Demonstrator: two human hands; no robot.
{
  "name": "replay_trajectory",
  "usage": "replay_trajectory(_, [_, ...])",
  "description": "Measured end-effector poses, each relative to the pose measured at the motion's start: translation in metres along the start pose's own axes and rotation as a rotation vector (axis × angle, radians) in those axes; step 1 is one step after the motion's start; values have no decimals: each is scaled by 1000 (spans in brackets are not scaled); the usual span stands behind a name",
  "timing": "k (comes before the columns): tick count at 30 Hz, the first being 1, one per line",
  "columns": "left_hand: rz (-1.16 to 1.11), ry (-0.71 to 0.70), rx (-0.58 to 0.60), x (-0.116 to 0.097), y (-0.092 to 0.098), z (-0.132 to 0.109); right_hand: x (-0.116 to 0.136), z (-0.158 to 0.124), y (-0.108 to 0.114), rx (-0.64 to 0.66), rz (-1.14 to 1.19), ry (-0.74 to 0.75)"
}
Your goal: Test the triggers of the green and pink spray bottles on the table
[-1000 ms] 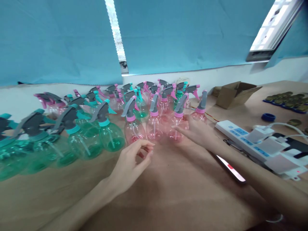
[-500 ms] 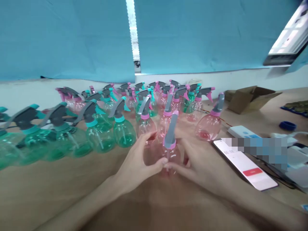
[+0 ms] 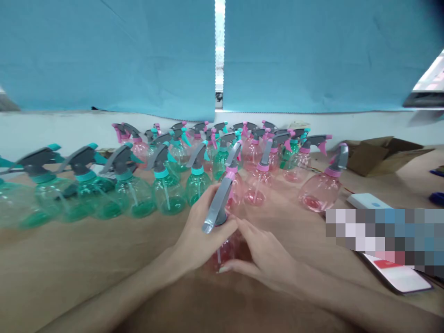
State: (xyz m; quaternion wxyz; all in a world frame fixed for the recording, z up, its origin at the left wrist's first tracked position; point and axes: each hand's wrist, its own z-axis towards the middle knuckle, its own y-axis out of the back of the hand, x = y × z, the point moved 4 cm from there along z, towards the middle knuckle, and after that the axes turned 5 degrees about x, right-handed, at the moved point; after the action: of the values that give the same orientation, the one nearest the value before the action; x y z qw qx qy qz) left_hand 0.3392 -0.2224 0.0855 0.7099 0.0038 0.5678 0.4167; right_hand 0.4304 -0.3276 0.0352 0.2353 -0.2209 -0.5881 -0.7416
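A pink spray bottle [image 3: 227, 247] with a grey trigger head [image 3: 218, 206] stands on the brown table [image 3: 69, 273] right in front of me. My left hand [image 3: 199, 231] is wrapped round its neck and left side. My right hand [image 3: 258, 252] cups its body from the right, fingers curled against it. Behind it stand several green spray bottles [image 3: 166, 192] on the left and several pink spray bottles [image 3: 258, 185] on the right, all with grey triggers.
One pink bottle [image 3: 321, 187] stands apart at the right. A phone [image 3: 398, 277] lies on the table near my right forearm. A white power strip [image 3: 367, 201] and an open cardboard box [image 3: 381, 152] are at the far right. Blue curtains hang behind.
Both hands closed on one pink bottle from the front row and drew it toward me. The view has shifted left, so the power strip and box moved toward the right edge.
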Motion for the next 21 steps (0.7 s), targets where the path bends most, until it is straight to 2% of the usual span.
replay_trajectory(3, [-20,11,59,-2,0,2,-14,-5,1,78,-49,32])
replay_trajectory(5, [-22,23,84,-2,0,5,-28,-9,3,82,-141,17])
replay_trajectory(10, [-20,56,54,3,-1,14,-50,-19,5,171,-236,3])
replay_trajectory(16, [23,24,15,5,1,19,-56,-23,-3,268,-229,-53])
replay_trajectory(21, [46,33,17,0,4,20,-59,-25,-5,234,-199,-37])
